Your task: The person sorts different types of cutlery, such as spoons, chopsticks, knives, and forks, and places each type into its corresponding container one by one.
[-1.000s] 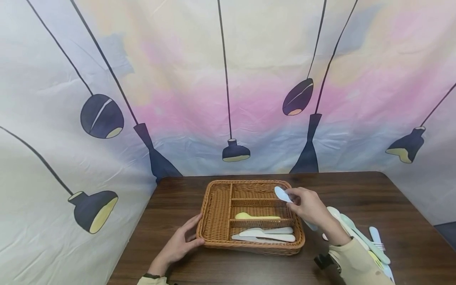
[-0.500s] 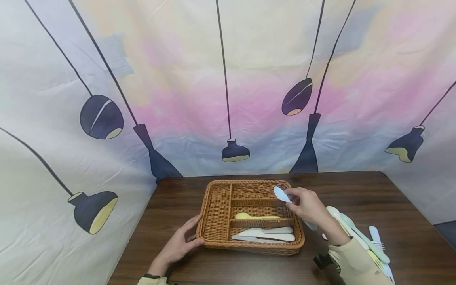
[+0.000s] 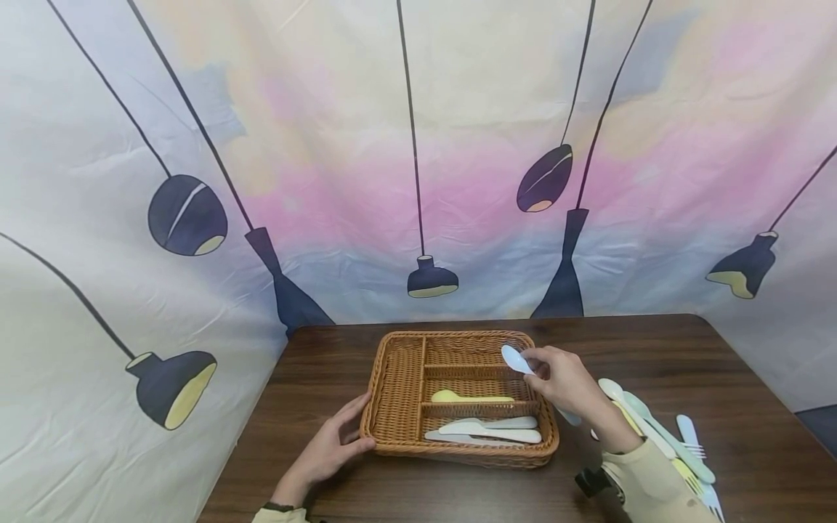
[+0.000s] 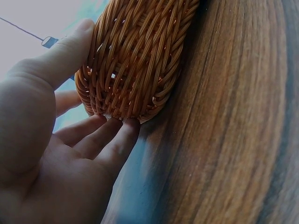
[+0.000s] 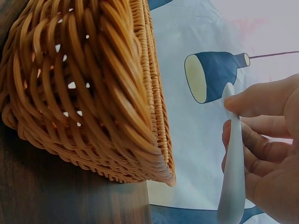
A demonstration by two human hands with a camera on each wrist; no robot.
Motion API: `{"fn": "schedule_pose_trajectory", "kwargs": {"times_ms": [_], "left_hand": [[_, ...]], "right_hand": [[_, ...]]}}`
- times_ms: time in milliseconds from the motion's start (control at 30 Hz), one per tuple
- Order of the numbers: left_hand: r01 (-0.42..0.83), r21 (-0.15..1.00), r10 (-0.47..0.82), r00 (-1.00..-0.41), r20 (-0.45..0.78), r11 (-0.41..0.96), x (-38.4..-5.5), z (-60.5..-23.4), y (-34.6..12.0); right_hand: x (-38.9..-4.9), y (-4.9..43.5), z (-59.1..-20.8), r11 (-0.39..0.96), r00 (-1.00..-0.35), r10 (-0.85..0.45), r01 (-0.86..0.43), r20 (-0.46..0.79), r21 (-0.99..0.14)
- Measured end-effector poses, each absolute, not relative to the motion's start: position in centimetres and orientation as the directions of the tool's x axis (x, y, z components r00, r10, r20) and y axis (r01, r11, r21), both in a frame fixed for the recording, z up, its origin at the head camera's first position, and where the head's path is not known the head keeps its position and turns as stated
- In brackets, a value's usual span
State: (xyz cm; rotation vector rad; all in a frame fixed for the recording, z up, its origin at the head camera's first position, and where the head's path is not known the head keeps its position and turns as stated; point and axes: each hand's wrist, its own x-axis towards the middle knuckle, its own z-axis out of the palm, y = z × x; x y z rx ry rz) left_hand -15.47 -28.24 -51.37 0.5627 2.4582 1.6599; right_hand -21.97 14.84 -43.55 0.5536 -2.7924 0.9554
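My left hand [image 3: 330, 444] rests against the front left corner of a wicker cutlery basket [image 3: 423, 421]. Its thumb and fairly straight fingers touch the woven wall [image 4: 135, 60]. Over the basket's right rim, my right hand [image 3: 570, 383] pinches a pale blue spoon [image 3: 515, 359] between thumb and fingers. The spoon's bowl points to the back left, above the divided compartments. In the right wrist view the spoon [image 5: 233, 172] appears edge-on, apart from the basket. A yellow spoon [image 3: 451, 396] lies in the middle right compartment. Several pale knives [image 3: 490, 431] lie in the front one.
Right of the basket, a loose pile of cutlery lies on the dark wooden table [image 3: 654, 341], including a pale green spoon [image 3: 680, 443], a yellow fork [image 3: 686, 476] and a white spoon [image 3: 612, 389]. A printed cloth [image 3: 484, 240] hangs behind the table.
The spoon's bowl and my right hand have dipped very slightly. My left hand and the basket stay in place.
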Motion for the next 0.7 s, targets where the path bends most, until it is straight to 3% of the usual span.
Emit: {"fn": "schedule_pose_trajectory", "kwargs": {"times_ms": [700], "left_hand": [[0.24,0.915,0.369,-0.923,0.112,0.324,-15.42,-51.37,-28.13]], "right_hand": [[-21.9,14.78,-43.76,0.738,-0.92,-0.303,-0.391,0.248,-0.55]]}}
